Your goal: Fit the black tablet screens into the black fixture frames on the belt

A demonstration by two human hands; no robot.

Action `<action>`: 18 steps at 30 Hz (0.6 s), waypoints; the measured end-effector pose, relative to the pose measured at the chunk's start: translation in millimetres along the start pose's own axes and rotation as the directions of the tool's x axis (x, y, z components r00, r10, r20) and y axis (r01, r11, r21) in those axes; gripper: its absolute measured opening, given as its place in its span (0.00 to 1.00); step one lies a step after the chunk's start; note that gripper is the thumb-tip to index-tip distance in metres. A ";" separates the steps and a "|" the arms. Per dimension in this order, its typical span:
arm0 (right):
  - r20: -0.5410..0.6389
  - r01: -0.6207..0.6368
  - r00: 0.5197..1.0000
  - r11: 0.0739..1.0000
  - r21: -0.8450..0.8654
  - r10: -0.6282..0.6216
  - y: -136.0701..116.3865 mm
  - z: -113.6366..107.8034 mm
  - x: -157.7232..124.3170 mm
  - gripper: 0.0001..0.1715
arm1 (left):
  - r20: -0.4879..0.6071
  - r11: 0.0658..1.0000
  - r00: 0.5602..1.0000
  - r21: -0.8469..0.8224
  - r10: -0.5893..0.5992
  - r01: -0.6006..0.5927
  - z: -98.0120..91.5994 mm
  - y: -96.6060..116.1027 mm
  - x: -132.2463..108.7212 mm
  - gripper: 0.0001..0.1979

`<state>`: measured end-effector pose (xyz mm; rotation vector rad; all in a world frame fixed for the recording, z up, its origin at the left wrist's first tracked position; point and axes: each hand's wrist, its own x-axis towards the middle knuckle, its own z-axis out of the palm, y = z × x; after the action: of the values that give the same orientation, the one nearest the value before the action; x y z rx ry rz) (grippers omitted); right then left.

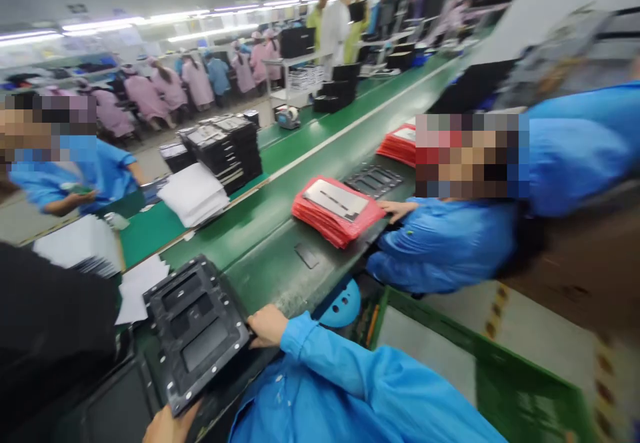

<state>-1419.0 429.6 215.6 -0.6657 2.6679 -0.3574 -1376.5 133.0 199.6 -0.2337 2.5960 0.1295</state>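
A black moulded tray with several recesses lies tilted at the near end of the green conveyor belt. My right hand, in a blue sleeve, is closed on the tray's right edge. At the bottom of the view my left hand grips the tray's near corner, with only part of it showing. More dark trays lie under and beside the held one.
A co-worker in blue rests a hand on a red stack; behind it sit a black tray and another red stack. Across the belt are white sheets and stacked black trays. A green crate stands on the floor.
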 end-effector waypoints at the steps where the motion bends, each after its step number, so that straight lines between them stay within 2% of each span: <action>1: 0.003 -0.013 1.000 1.000 0.003 0.013 -1.9 -0.1 0.2 0.28 | -0.062 1.000 0.998 0.004 0.029 -0.028 1.9 3.2 -4.8 0.27; 3: 0.011 -0.048 0.999 0.999 0.001 0.048 -4.1 -1.1 1.1 0.28 | -0.118 0.999 0.992 0.015 0.043 -0.041 4.1 10.3 -11.5 0.23; 6: 0.053 -0.073 0.996 0.997 -0.014 0.073 -3.7 -4.1 4.2 0.29 | -0.096 1.000 0.995 0.005 -0.008 0.009 3.6 18.1 -14.8 0.20; 14: 0.176 -0.035 0.983 0.994 -0.104 0.053 -8.7 -17.1 8.5 0.28 | -0.041 0.992 0.993 -0.070 -0.107 0.104 2.9 31.6 -20.4 0.18; 18: 0.192 -0.013 0.981 0.993 -0.119 0.036 -6.5 -16.3 10.1 0.26 | -0.066 0.990 0.993 -0.105 -0.101 0.093 3.4 33.6 -21.7 0.17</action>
<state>-1431.4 421.6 229.5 -0.6652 2.5229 -0.1218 -1362.9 169.5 209.4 -0.4080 2.6461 0.2226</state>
